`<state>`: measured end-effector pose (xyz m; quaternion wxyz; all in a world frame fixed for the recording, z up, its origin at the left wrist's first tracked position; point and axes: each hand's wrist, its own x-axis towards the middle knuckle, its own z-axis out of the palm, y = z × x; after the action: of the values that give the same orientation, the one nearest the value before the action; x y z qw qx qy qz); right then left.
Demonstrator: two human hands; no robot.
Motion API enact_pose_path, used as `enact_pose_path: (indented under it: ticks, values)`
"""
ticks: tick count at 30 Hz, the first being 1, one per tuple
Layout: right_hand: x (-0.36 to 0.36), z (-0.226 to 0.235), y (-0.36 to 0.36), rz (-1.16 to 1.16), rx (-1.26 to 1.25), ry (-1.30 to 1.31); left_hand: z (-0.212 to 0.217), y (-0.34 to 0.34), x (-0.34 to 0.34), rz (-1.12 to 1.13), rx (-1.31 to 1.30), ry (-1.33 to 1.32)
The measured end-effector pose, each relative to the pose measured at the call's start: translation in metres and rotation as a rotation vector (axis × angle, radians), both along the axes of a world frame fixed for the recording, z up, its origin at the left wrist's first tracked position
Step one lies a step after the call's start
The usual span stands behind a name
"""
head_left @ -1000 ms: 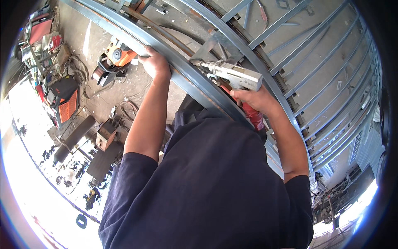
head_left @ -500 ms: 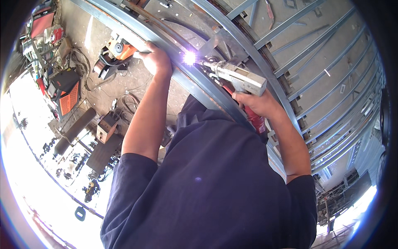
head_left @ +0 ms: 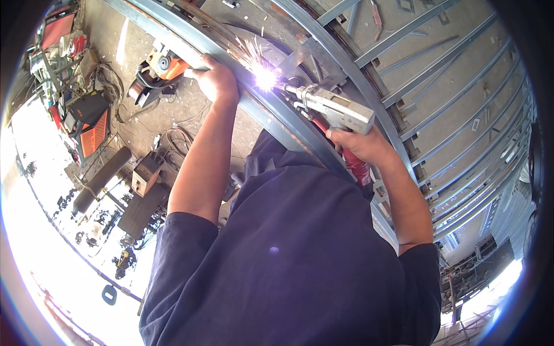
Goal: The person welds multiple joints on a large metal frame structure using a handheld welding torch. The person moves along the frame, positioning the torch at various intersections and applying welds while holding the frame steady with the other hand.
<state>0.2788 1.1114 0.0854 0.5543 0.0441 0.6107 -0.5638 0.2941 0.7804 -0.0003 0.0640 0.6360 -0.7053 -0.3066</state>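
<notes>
My left hand (head_left: 216,81) grips the curved steel frame (head_left: 271,118), steadying it. My right hand (head_left: 360,144) is clenched on a grey welding gun (head_left: 334,106), its tip sparking brightly against the frame. The weld looks mid-run, with much frame left ahead.

The tip of the welding gun (head_left: 332,106) is lost in the white glare (head_left: 264,76), so the seam on the steel rail (head_left: 271,118) cannot be made out; the gun's red grip is mostly covered by the right hand (head_left: 360,144); the left hand (head_left: 216,81) hides the rail under its fingers; the clutter of tools (head_left: 69,52) at the upper left is too small to tell apart; the bottom left rim is washed out by sunlight.
</notes>
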Motion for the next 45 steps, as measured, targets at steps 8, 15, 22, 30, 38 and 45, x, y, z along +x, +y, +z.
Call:
enact_pose_path:
  ticks: [8, 15, 22, 30, 38, 45]
  values:
    - [0.002, 0.003, 0.004, -0.022, 0.022, -0.040, -0.005, -0.001, -0.001, 0.045, -0.026, 0.052]
    - [0.010, 0.016, 0.053, -0.102, 0.066, -0.104, -0.012, -0.004, 0.003, 0.017, -0.053, 0.027]
    - [0.032, 0.007, 0.083, -0.059, 0.084, -0.116, -0.006, -0.004, -0.001, 0.046, -0.016, 0.009]
    - [0.034, 0.010, 0.082, -0.038, 0.107, -0.171, 0.004, 0.002, -0.005, 0.045, 0.013, 0.002]
    - [0.033, 0.011, 0.079, -0.036, 0.110, -0.105, -0.016, -0.007, 0.003, 0.038, -0.025, 0.051]
    - [0.032, 0.015, 0.080, -0.023, 0.138, -0.150, -0.016, -0.007, 0.003, 0.033, -0.002, 0.085]
